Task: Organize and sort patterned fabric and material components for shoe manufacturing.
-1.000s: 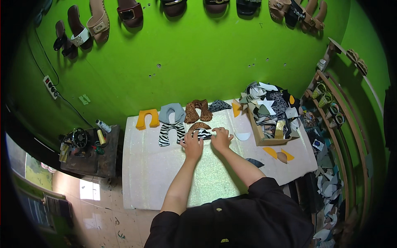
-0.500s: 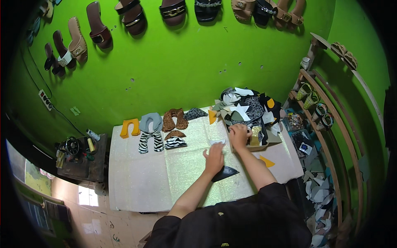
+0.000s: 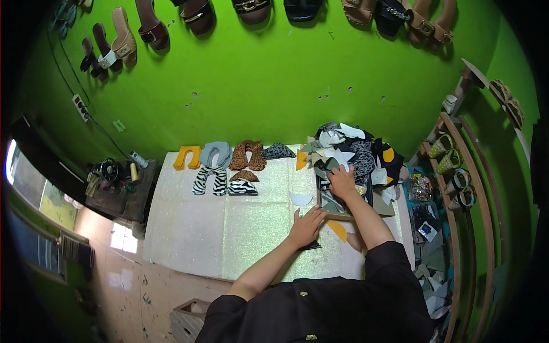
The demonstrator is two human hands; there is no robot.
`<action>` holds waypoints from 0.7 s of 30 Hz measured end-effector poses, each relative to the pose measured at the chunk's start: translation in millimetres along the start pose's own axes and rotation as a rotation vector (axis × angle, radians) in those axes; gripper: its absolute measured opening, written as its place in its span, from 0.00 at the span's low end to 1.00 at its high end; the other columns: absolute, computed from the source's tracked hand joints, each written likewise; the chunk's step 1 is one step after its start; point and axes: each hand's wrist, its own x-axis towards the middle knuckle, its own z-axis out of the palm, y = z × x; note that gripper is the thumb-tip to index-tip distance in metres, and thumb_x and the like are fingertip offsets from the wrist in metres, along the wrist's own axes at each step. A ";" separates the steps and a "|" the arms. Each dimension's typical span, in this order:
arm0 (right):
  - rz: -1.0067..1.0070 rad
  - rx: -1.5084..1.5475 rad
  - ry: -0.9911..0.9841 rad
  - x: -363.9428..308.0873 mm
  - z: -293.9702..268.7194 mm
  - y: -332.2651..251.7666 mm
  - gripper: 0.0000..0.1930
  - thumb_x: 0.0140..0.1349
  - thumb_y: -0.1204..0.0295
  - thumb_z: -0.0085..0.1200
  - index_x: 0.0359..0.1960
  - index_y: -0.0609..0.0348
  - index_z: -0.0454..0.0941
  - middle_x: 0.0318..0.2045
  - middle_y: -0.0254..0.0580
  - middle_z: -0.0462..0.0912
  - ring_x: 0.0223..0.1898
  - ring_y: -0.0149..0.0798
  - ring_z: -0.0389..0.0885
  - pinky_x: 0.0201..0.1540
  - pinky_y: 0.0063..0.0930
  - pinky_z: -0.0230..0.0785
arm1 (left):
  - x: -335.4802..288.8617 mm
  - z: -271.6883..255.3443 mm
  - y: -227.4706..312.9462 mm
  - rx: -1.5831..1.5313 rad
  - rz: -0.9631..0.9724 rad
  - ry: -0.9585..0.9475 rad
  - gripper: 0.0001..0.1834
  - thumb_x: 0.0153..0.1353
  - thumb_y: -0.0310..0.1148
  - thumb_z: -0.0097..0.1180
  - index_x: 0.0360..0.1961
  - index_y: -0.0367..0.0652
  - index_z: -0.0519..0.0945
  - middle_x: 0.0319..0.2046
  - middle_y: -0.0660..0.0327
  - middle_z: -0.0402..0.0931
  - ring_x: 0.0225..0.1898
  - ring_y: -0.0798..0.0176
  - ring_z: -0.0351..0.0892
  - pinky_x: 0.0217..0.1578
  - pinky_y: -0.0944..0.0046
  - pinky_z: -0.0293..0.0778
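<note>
My right hand (image 3: 342, 183) rests on a heap of scrap pieces (image 3: 361, 154) in a cardboard box (image 3: 341, 216), its fingers stretched over grey and white cuttings. Near the box's front left corner lies my left hand (image 3: 307, 226), palm down with fingers spread. Partly under that hand shows a black piece (image 3: 312, 246). To the right of it, in front of the box, are a yellow piece (image 3: 337, 230) and a brownish piece (image 3: 355, 242). A white half-round piece (image 3: 301, 199) sits left of the box.
Stacked cut pieces line the table's back left: yellow (image 3: 187, 158), grey (image 3: 215, 154), leopard (image 3: 247, 155) and zebra print (image 3: 210, 182). A sewing machine (image 3: 107, 171) stands left. A wooden rack (image 3: 456, 148) holds shoes at right; sandals (image 3: 251, 11) hang on the green wall.
My left hand has moved right, up to the box corner, uncovering the white half-round piece. My right hand has shifted farther back onto the heap. The whole view has shifted slightly.
</note>
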 end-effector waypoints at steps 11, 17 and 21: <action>0.129 0.301 0.062 -3.6 -15.2 8.1 0.07 0.53 0.64 0.57 0.32 0.47 0.83 0.36 0.29 0.76 0.48 0.39 0.68 0.53 0.54 0.47 | 0.5 9.3 1.0 -0.043 0.015 0.105 0.33 0.48 0.29 0.52 0.60 0.51 0.63 0.61 0.59 0.61 0.64 0.58 0.57 0.54 0.46 0.54; 0.428 0.748 0.081 -13.3 -48.0 29.1 0.16 0.60 0.55 0.52 0.34 0.54 0.81 0.30 0.39 0.80 0.37 0.41 0.75 0.52 0.45 0.48 | 4.3 3.0 0.7 -0.194 -0.002 0.087 0.32 0.47 0.27 0.51 0.58 0.47 0.65 0.60 0.55 0.62 0.64 0.50 0.56 0.56 0.52 0.56; 0.476 1.290 0.083 -22.6 -51.3 48.2 0.14 0.62 0.61 0.51 0.38 0.59 0.80 0.25 0.32 0.80 0.28 0.25 0.74 0.39 0.23 0.63 | 10.0 -0.5 3.0 -0.328 -0.018 0.118 0.29 0.48 0.27 0.52 0.56 0.45 0.67 0.58 0.51 0.64 0.63 0.49 0.58 0.57 0.52 0.55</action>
